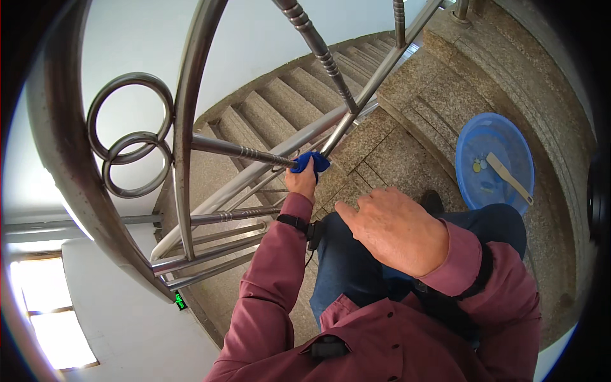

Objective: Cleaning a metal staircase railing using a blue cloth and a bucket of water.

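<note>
My left hand (302, 181) is closed round a blue cloth (312, 163), which is wrapped against a ridged metal baluster (245, 151) near the baluster's lower end, beside the bottom rail (380, 72). My right hand (398, 226) hovers above my lap, back of the hand up. Its thumb sticks out from the loosely bent fingers, and nothing shows in it. The palm and fingertips are hidden.
A blue plastic basin (471, 197) with a light-coloured brush or scraper (509, 178) in it stands on the stone steps to the right. A curved handrail (60, 159) with interlocked metal rings (132, 135) rises at left. Stone stairs (273, 105) curve beyond the railing.
</note>
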The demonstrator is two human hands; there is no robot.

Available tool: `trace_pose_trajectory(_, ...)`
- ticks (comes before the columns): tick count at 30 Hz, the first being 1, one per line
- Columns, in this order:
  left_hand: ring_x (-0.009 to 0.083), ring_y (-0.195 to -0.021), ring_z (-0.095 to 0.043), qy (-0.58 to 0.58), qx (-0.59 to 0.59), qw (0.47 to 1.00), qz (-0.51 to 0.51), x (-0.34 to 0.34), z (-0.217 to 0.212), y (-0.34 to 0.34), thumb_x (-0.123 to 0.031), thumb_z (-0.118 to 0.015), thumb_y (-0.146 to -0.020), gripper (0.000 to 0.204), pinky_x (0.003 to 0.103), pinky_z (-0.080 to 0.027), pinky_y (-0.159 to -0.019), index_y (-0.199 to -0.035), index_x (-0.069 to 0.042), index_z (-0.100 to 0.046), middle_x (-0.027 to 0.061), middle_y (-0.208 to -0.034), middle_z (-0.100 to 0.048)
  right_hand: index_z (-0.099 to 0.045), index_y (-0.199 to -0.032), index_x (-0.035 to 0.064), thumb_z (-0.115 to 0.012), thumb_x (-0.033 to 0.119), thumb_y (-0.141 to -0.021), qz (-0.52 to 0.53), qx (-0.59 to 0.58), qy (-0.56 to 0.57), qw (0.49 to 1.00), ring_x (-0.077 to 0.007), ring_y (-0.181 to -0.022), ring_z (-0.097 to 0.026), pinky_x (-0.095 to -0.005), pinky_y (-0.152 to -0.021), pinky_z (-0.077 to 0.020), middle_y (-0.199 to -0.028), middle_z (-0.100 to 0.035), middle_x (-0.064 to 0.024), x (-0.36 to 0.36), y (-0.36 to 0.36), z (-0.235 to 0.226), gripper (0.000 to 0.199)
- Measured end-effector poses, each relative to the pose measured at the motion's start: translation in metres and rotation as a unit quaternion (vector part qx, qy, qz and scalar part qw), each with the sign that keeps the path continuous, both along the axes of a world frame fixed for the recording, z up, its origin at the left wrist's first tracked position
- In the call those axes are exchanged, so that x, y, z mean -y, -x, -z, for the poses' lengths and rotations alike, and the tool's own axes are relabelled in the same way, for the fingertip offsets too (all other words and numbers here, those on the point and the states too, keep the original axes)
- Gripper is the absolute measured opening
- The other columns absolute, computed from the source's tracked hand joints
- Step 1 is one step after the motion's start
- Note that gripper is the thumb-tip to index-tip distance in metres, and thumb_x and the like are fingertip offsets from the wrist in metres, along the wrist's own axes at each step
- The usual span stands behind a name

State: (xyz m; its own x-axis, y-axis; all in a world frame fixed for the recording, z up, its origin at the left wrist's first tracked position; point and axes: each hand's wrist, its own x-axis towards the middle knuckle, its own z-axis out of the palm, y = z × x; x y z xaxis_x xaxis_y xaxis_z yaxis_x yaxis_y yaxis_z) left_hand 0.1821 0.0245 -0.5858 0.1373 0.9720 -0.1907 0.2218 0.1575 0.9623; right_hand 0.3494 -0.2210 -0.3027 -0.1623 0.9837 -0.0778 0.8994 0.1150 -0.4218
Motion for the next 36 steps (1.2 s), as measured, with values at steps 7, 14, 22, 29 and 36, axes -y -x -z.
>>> trace_pose_trajectory(7, 0.0204, -0.105, -0.074, 0.012, -0.044, 0.998, -0.049, 0.004, -0.013, -0.011, -0.03, -0.083, -0.098, 0.042, 0.037, -0.058, -0.094, -0.128, -0.004, -0.07, 0.0089, -0.117, -0.077, -0.065, -0.121, 0.0039, -0.077, 0.019, -0.094, 0.015, -0.02, -0.047, 0.999, -0.0333, -0.089, -0.07, -0.0472, -0.078, -0.0542, -0.088, -0.07, -0.0126, 0.005, -0.007, 0.002, 0.034)
trace_pose_trajectory(14, 0.0198, -0.105, -0.072, 0.09, 0.123, 0.988, -0.033, -0.01, -0.013, -0.005, -0.03, -0.077, -0.103, 0.036, 0.037, -0.058, -0.093, -0.131, -0.009, -0.068, 0.0058, -0.121, -0.074, -0.064, -0.119, 0.0043, -0.078, 0.021, -0.093, 0.019, -0.026, -0.08, 0.996, -0.0349, -0.088, -0.072, -0.049, -0.076, -0.0559, -0.087, -0.071, -0.0139, 0.003, -0.011, 0.009, 0.034)
trace_pose_trajectory(22, 0.021, -0.098, -0.073, 0.074, 0.1, 0.989, -0.083, 0.003, -0.053, -0.018, -0.029, -0.077, -0.104, 0.03, 0.039, -0.06, -0.089, -0.125, -0.01, -0.068, 0.0068, -0.112, -0.075, -0.064, -0.118, 0.0032, -0.079, 0.02, -0.092, 0.017, -0.036, -0.081, 0.996, -0.0375, -0.087, -0.073, -0.0509, -0.076, -0.0573, -0.086, -0.072, -0.0162, 0.002, -0.014, 0.015, 0.034)
trace_pose_trajectory(29, 0.0288, -0.096, -0.078, 0.082, 0.217, 0.97, -0.069, 0.017, -0.092, -0.025, -0.012, -0.075, -0.104, 0.018, 0.044, -0.065, -0.088, -0.119, -0.007, -0.067, 0.0124, -0.11, -0.077, -0.064, -0.12, 0.0016, -0.079, 0.019, -0.092, 0.018, -0.027, -0.067, 0.997, -0.0387, -0.087, -0.073, -0.0527, -0.076, -0.0576, -0.085, -0.072, -0.0175, 0.0, -0.014, 0.017, 0.036)
trace_pose_trajectory(36, 0.023, -0.104, -0.075, 0.025, 0.192, 0.981, -0.018, 0.008, -0.1, -0.008, -0.012, -0.078, -0.101, 0.027, 0.04, -0.06, -0.093, -0.126, -0.003, -0.072, 0.0074, -0.115, -0.076, -0.066, -0.116, 0.0013, -0.08, 0.019, -0.09, 0.012, -0.04, -0.092, 0.995, -0.0405, -0.086, -0.074, -0.0533, -0.075, -0.0576, -0.084, -0.072, -0.0189, -0.002, -0.015, 0.02, 0.035)
